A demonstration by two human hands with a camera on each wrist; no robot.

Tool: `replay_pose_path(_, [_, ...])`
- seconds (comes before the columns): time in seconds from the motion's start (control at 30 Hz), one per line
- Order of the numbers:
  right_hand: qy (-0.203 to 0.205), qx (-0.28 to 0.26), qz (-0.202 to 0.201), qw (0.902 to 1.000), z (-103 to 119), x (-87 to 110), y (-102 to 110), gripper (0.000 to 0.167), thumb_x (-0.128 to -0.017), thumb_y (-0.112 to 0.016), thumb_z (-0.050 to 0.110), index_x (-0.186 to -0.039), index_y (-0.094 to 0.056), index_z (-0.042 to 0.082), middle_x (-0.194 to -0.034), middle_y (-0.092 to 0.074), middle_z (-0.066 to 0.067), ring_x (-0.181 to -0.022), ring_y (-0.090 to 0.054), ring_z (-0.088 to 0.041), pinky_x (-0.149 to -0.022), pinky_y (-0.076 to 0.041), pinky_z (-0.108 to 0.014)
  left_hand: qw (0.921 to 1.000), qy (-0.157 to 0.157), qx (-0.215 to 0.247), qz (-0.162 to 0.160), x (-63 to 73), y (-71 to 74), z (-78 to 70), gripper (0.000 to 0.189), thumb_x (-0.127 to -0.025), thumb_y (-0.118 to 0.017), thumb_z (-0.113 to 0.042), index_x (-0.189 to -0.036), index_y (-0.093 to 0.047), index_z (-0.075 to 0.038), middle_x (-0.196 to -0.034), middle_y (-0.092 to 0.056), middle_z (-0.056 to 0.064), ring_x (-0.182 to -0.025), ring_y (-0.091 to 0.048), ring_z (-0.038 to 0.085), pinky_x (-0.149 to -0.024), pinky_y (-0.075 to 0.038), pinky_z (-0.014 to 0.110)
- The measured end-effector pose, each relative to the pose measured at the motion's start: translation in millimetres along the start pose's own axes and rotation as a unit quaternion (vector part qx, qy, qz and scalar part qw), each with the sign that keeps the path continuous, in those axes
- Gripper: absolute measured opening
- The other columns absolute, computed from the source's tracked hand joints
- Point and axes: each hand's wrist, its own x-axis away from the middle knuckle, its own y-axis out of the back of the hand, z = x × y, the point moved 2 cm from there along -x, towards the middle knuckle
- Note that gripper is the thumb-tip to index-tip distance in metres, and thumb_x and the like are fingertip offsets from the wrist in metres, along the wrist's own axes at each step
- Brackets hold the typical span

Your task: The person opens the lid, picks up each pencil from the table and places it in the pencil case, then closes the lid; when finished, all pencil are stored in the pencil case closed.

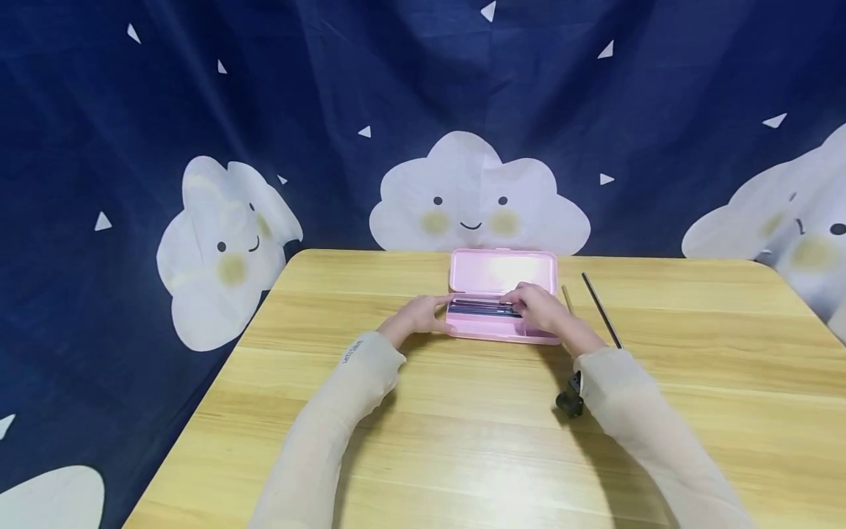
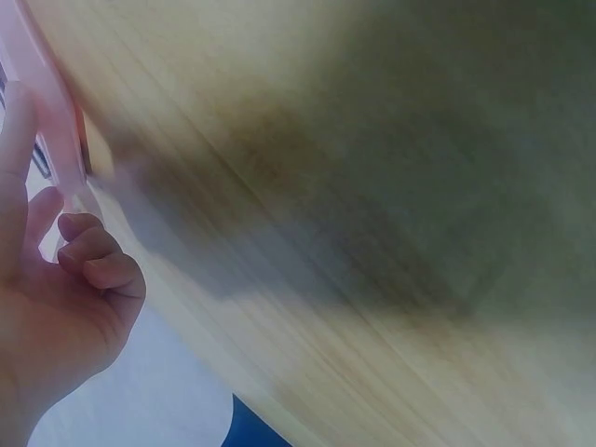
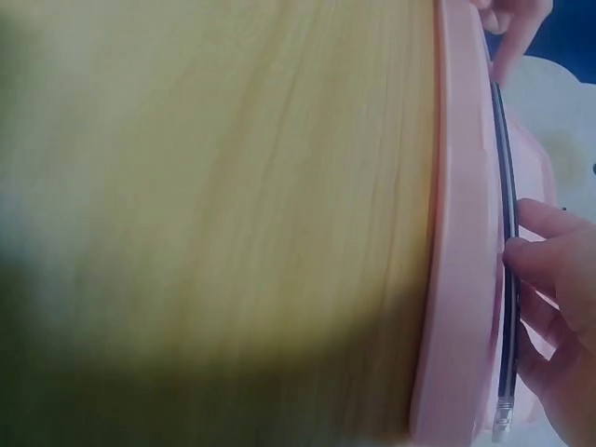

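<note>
A pink pencil case [image 1: 492, 338] lies on the table with its lid [image 1: 504, 270] raised at the back. Several dark pencils [image 1: 485, 308] lie lengthwise in its tray. My left hand [image 1: 418, 314] holds the case's left end, thumb at the front corner and a finger at the back. Over the right part of the tray, my right hand [image 1: 538, 307] pinches a dark striped pencil [image 3: 509, 186] between thumb and fingers. That pencil lies along the case, and its clear-looking end shows in the right wrist view. The left wrist view catches only part of the case [image 2: 47, 102].
Right of the case lie a long dark stick [image 1: 601, 308] and a thin tan stick [image 1: 567, 298], both partly hidden by the right arm. A black device [image 1: 570, 400] sits at the right wrist. Behind the wooden table [image 1: 463, 441] hangs a dark blue cloud-print curtain [image 1: 423, 73].
</note>
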Motion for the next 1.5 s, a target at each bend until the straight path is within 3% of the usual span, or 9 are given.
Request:
replay_pose_path(0.33, [-0.032, 0.044, 0.031, 0.9981, -0.1, -4.1, -5.7, 0.030, -0.085, -0.052, -0.003, -0.107, -0.069, 0.010, -0.090, -0.059, -0.007, -0.082, -0.054, -0.022, -0.069, -0.046, -0.037, 0.9999, -0.010, -0.002, -0.002, -2.2, 0.7, -3.7, 0.080, -0.075, -0.072, -0.040, -0.141, -0.035, -0.016, -0.139, -0.041, 0.016, -0.126, -0.040, 0.027, -0.106, -0.032, 0.036])
replay_pose_path(0.67, [-0.049, 0.066, 0.039, 0.9958, 1.4, -1.7, -2.1, 0.032, -0.087, -0.050, 0.000, -0.111, -0.067, 0.013, -0.096, -0.058, -0.006, -0.096, -0.055, -0.028, -0.067, -0.047, -0.046, 0.9999, -0.006, -0.008, -0.004, -1.6, 2.8, -5.3, 0.079, -0.076, -0.072, -0.039, -0.141, -0.035, -0.015, -0.139, -0.040, 0.014, -0.127, -0.040, 0.027, -0.106, -0.031, 0.037])
replay_pose_path(0.87, [-0.015, 0.020, -0.003, 0.9997, -3.5, 0.5, -1.2, 0.029, -0.085, -0.052, -0.004, -0.107, -0.068, 0.005, -0.088, -0.058, -0.008, -0.086, -0.054, -0.025, -0.075, -0.046, -0.041, 1.0000, 0.004, -0.002, 0.004, 0.1, 4.2, -6.3, 0.079, -0.076, -0.072, -0.039, -0.142, -0.034, -0.017, -0.141, -0.039, 0.013, -0.128, -0.038, 0.027, -0.106, -0.030, 0.036])
replay_pose_path(1.03, [0.025, -0.035, -0.059, 0.9973, -7.8, 4.8, 7.1, 0.024, -0.080, -0.056, -0.009, -0.102, -0.067, -0.004, -0.081, -0.058, -0.013, -0.075, -0.053, -0.024, -0.072, -0.047, -0.040, 1.0000, 0.003, -0.001, 0.000, 2.2, 5.5, -5.9, 0.080, -0.076, -0.072, -0.039, -0.142, -0.034, -0.015, -0.140, -0.040, 0.014, -0.127, -0.039, 0.027, -0.106, -0.031, 0.036])
replay_pose_path(1.33, [-0.010, -0.054, -0.060, 0.9967, -24.8, 29.1, 30.8, 0.026, -0.081, -0.057, -0.009, -0.106, -0.063, -0.007, -0.084, -0.058, -0.015, -0.077, -0.053, -0.026, -0.071, -0.046, -0.040, 0.9999, 0.011, -0.004, 0.004, 1.5, 0.4, -5.4, 0.081, -0.075, -0.072, -0.040, -0.142, -0.034, -0.016, -0.142, -0.038, 0.013, -0.129, -0.037, 0.027, -0.107, -0.029, 0.036])
replay_pose_path(1.5, [-0.013, -0.049, -0.084, 0.9952, -35.7, 42.4, 40.6, 0.024, -0.080, -0.059, -0.009, -0.104, -0.063, -0.009, -0.081, -0.059, -0.015, -0.074, -0.052, -0.024, -0.068, -0.044, -0.037, 1.0000, 0.008, -0.003, 0.004, 3.4, 0.9, -4.5, 0.080, -0.075, -0.072, -0.040, -0.142, -0.034, -0.016, -0.141, -0.039, 0.013, -0.128, -0.038, 0.027, -0.106, -0.031, 0.037])
